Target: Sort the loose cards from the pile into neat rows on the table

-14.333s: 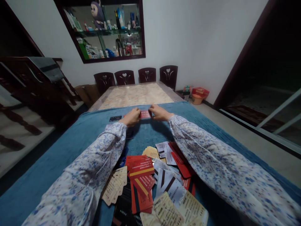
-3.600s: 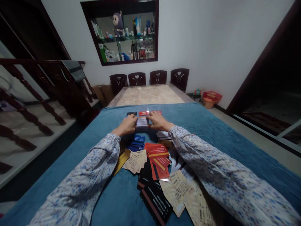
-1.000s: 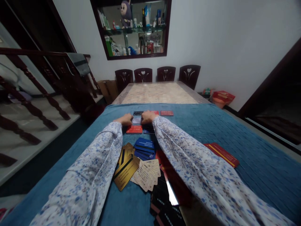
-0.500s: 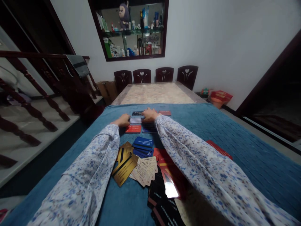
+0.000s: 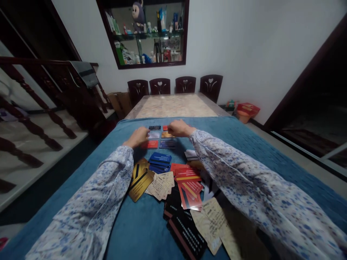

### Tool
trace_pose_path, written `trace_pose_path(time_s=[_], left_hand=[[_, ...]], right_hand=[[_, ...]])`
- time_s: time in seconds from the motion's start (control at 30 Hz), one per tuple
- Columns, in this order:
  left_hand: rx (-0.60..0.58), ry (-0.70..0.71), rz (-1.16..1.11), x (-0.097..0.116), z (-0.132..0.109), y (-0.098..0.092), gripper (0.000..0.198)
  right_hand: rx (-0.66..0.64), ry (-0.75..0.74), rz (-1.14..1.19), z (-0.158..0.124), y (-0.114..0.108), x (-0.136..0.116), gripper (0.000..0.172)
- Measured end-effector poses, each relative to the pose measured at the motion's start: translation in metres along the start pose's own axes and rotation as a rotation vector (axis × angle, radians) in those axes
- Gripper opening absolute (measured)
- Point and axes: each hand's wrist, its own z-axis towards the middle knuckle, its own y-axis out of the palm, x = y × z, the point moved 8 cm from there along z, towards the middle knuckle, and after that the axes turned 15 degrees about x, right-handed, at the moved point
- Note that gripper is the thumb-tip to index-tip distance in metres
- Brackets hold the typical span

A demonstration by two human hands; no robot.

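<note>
Small printed cards lie in rows on the blue cloth. My left hand [image 5: 138, 137] has its fingers curled down at the left edge of a silver-white card [image 5: 154, 135]. Its fingertips are hidden, so whether it grips anything does not show. My right hand [image 5: 181, 128] is closed, knuckles up, over the right end of a gold card [image 5: 166, 134]; its fingertips are also hidden. Behind these lie a black card [image 5: 154, 128] and a partly covered red card [image 5: 165, 128]. Nearer me are another red card [image 5: 151, 144] and a dark blue card [image 5: 167, 144].
Fanned piles lie closer: blue cards [image 5: 160, 159], gold cards [image 5: 141, 184], cream cards [image 5: 161, 185], red cards [image 5: 189, 177] and black cards [image 5: 184, 231]. More cream cards [image 5: 210, 220] lie beside my right sleeve. The marble-patterned tabletop [image 5: 173, 104] continues beyond the cloth [image 5: 135, 224].
My right hand has shifted right relative to the cards, uncovering the gold card and part of the far red one. My right forearm has moved right, exposing more piles. The view has turned slightly right.
</note>
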Motion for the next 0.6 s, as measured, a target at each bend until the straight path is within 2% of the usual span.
trace_pose_path(time_s=[0.33, 0.6], left_hand=[[0.049, 0.054, -0.072, 0.057, -0.022, -0.023, 0.027], [0.054, 0.089, -0.144, 0.111, -0.035, -0.025, 0.028]], right_hand=[[-0.001, 0.006, 0.024, -0.064, -0.021, 0.020, 0.024], [-0.012, 0.084, 0.026, -0.107, -0.025, 0.040, 0.022]])
